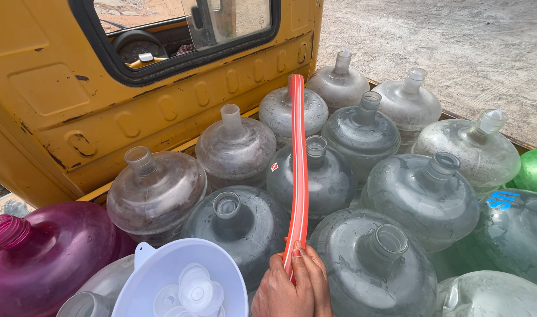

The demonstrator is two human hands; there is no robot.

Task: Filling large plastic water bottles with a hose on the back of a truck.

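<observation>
My right hand is at the bottom centre, closed around a red hose. The hose runs straight away from me over the bottles, and its far end lies by the yellow vehicle wall. It passes over several large clear water bottles, all uncapped and standing upright and packed tightly together. A pale blue funnel sits just left of my hand with several clear bottle caps inside it. My left hand is out of view.
A purple bottle lies at the lower left and a green one at the right edge. The yellow vehicle cab with a rear window bounds the far side. Sandy ground lies beyond.
</observation>
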